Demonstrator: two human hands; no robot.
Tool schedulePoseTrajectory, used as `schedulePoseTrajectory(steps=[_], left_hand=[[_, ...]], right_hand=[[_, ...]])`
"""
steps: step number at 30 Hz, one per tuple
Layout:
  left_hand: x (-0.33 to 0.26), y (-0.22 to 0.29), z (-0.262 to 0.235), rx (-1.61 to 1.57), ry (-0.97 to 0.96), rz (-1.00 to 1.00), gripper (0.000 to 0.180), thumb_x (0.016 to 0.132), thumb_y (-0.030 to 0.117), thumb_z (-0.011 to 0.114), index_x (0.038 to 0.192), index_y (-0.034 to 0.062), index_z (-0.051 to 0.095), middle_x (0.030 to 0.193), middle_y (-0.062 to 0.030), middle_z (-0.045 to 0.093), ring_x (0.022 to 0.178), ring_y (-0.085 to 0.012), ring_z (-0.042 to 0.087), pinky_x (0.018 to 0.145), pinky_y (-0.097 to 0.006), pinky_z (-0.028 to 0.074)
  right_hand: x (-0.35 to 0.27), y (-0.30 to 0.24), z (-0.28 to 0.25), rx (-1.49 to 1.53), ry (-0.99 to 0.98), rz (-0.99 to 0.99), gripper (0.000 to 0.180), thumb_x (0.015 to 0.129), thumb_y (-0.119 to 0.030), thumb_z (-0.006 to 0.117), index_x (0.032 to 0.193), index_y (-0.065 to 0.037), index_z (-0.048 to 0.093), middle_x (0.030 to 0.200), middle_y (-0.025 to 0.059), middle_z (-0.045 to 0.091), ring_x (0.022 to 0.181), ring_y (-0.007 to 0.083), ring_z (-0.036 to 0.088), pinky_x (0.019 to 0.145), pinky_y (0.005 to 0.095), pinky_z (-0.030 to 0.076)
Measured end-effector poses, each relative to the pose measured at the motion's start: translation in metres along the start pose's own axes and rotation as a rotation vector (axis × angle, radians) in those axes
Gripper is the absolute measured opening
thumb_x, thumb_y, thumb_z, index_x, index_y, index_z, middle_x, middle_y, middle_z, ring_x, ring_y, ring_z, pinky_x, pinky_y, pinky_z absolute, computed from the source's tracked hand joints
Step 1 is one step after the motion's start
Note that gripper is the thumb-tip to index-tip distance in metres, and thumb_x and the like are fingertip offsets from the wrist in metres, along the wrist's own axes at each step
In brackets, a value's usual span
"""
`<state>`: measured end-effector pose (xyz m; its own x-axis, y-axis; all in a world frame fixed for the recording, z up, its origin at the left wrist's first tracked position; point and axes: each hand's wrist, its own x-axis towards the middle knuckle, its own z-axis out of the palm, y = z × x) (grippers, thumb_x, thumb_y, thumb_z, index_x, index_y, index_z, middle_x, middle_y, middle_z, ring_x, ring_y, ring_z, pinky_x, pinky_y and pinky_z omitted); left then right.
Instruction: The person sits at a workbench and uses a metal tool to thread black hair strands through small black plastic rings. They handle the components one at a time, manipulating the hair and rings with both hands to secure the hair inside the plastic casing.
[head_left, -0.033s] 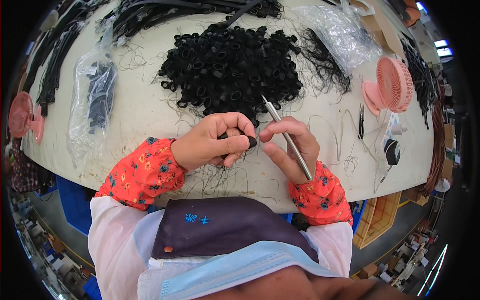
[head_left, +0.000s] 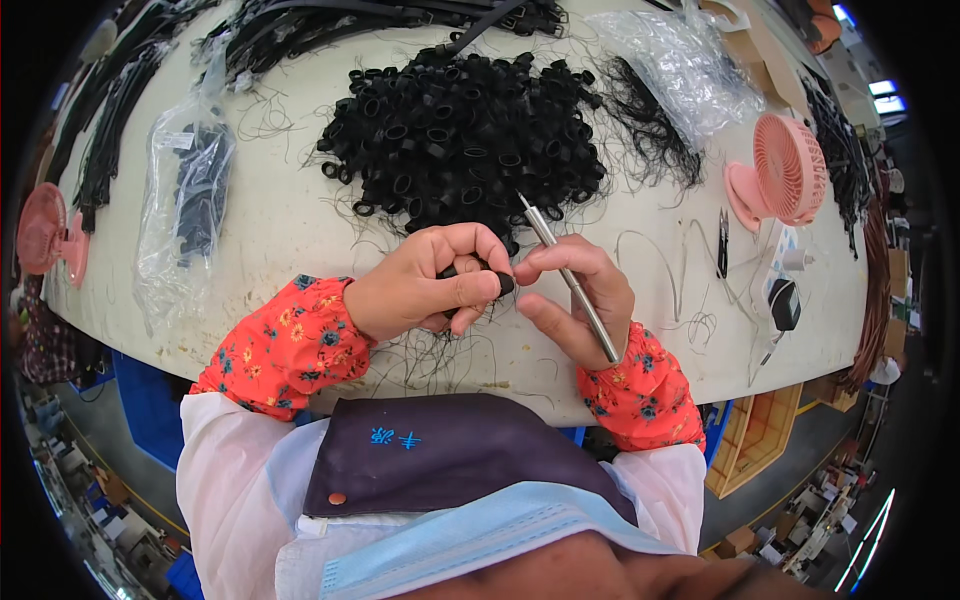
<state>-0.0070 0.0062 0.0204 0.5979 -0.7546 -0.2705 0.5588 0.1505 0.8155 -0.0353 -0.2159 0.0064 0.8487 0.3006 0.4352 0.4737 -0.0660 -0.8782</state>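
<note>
A small black rubbery loop (head_left: 478, 277) pinched at table edge; a slim silver metal rod (head_left: 568, 277) slants diagonally beside it.

Two packages lie on the tabletop (head_left: 300, 240), both clear plastic bags. One clear plastic bag (head_left: 185, 195) sits well to the left of the left hand (head_left: 425, 285) and a little farther from the person; it is long and narrow, crinkled, and holds dark black pieces that show through its film. The other, a crumpled clear bag (head_left: 690, 65), lies far beyond the right hand (head_left: 575, 295), up and to its right near the far edge, glossy and looking mostly empty. No labels, signs or screens can be made out.
</note>
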Motion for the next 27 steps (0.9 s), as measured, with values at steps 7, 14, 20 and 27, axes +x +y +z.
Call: schedulePoseTrajectory(steps=[7,14,20,27], left_hand=[[0.009,-0.009,0.001,0.050,0.138,0.073,0.015,0.091,0.017,0.063,0.099,0.0073,0.053,0.064,-0.0005,0.060,0.048,-0.0016,0.046,0.040,-0.017,0.030],[0.011,-0.011,0.004,0.258,0.234,0.073,0.022,0.091,0.020,0.064,0.104,0.0078,0.051,0.062,0.0012,0.058,0.044,-0.0016,0.045,0.038,-0.017,0.031],[0.011,-0.006,-0.010,-0.176,0.329,0.123,0.023,0.095,0.018,0.058,0.114,0.0069,0.051,0.062,0.0009,0.055,0.044,-0.0036,0.047,0.036,-0.017,0.029],[0.011,0.000,-0.018,-0.357,0.272,0.013,0.019,0.097,0.018,0.054,0.109,0.0034,0.057,0.073,-0.0033,0.059,0.045,-0.0058,0.049,0.036,-0.017,0.029]], right_hand=[[0.003,0.008,0.011,-0.181,0.043,-0.038,0.039,0.073,0.003,0.074,0.107,-0.005,0.059,0.091,0.0101,0.063,0.081,0.0219,0.063,0.071,0.0295,0.050],[0.000,0.011,0.015,-0.171,0.066,0.028,0.033,0.074,0.005,0.069,0.105,-0.005,0.060,0.091,0.0098,0.063,0.081,0.0209,0.064,0.071,0.0282,0.050],[0.005,0.009,0.007,-0.284,0.170,0.025,0.033,0.073,0.005,0.070,0.104,-0.005,0.060,0.089,0.0100,0.063,0.081,0.0221,0.064,0.070,0.0293,0.051],[0.006,0.015,0.001,-0.450,0.139,-0.179,0.036,0.071,0.005,0.071,0.102,-0.007,0.061,0.089,0.0105,0.063,0.083,0.0277,0.063,0.070,0.0331,0.052]])
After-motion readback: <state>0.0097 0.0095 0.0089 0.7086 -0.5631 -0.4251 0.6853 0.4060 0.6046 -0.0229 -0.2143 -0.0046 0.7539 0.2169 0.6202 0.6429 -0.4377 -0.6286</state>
